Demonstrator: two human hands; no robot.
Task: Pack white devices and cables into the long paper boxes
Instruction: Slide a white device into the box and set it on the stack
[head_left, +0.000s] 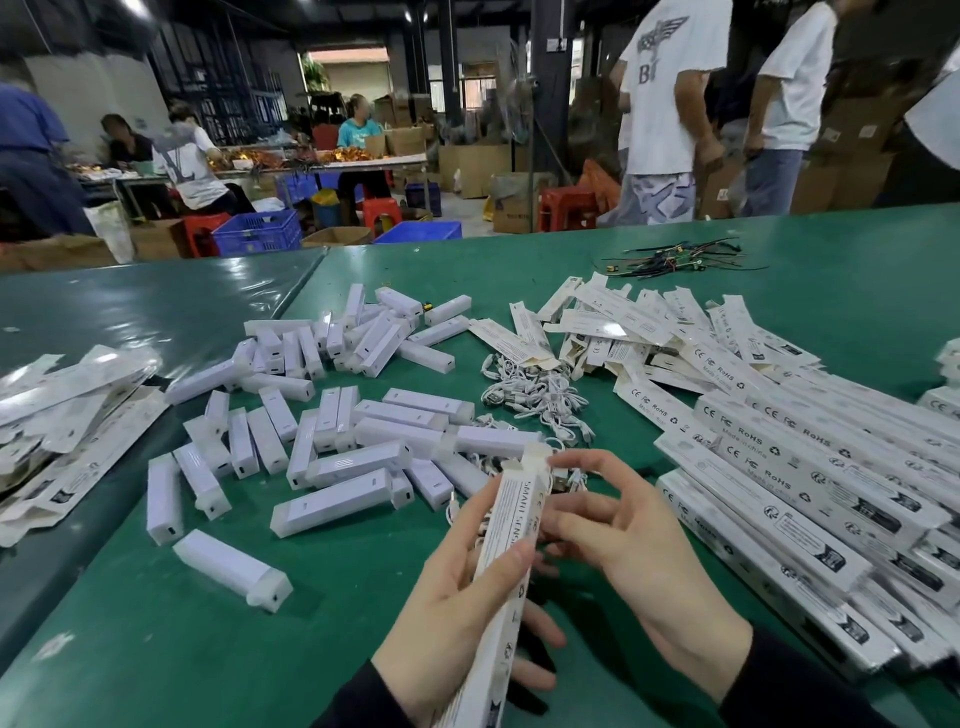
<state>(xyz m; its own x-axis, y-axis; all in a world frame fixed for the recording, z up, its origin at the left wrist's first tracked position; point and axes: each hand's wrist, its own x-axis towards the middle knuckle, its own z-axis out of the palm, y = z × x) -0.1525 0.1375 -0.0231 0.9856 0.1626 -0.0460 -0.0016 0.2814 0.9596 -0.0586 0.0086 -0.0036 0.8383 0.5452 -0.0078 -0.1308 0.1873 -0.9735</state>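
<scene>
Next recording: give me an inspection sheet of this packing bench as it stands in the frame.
Surface: green table, glossy, seam running up the left.
Job's things: loose white devices scattered mid-table; long paper box in hand, top flap open; filled boxes stacked at right; flat empty boxes piled behind.
Clutter: flattened packaging at left.
Grippers: left hand holds the box; right hand fingers at its open end.
Cables: white coiled cables heaped centre; dark wires far right.
Surroundings: people, blue crates, cartons.
</scene>
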